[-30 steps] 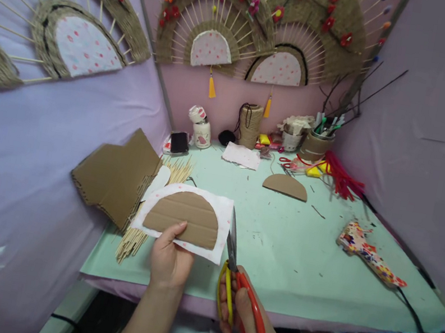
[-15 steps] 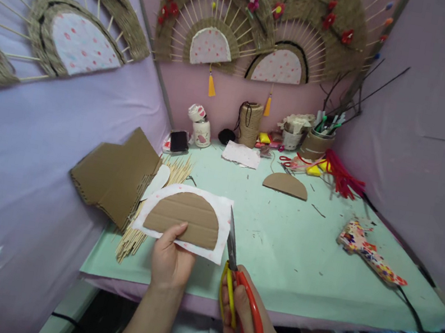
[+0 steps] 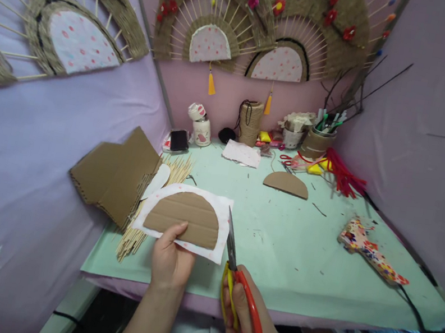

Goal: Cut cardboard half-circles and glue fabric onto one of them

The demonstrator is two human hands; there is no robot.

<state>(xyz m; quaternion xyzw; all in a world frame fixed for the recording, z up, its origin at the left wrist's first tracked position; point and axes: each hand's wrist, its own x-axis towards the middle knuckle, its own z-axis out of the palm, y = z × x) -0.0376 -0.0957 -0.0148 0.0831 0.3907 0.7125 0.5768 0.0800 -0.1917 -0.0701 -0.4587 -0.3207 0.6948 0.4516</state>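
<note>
My left hand (image 3: 173,258) pinches a half-round piece of cardboard (image 3: 184,214) together with the white, pink-spotted sheet (image 3: 223,218) behind it, thumb on the cardboard's lower edge. The sheet sticks out as a margin all round the cardboard. In my right hand (image 3: 239,306) are scissors (image 3: 233,248) with one red and one yellow handle. Their blades lie nearly together, tips pointing up beside the sheet's right edge. Whether the blades touch the sheet I cannot tell.
Thin wooden sticks (image 3: 130,242) and folded cardboard (image 3: 114,171) lie at the left. Another cardboard half-round (image 3: 287,183) rests farther back. A flower-patterned glue gun (image 3: 372,251) with a cord lies at the right. Twine (image 3: 250,123) and a pen pot (image 3: 318,143) stand along the back wall.
The scissors' tips have shifted very slightly left, toward the sheet's right edge. My left hand and the cardboard stay where they were.
</note>
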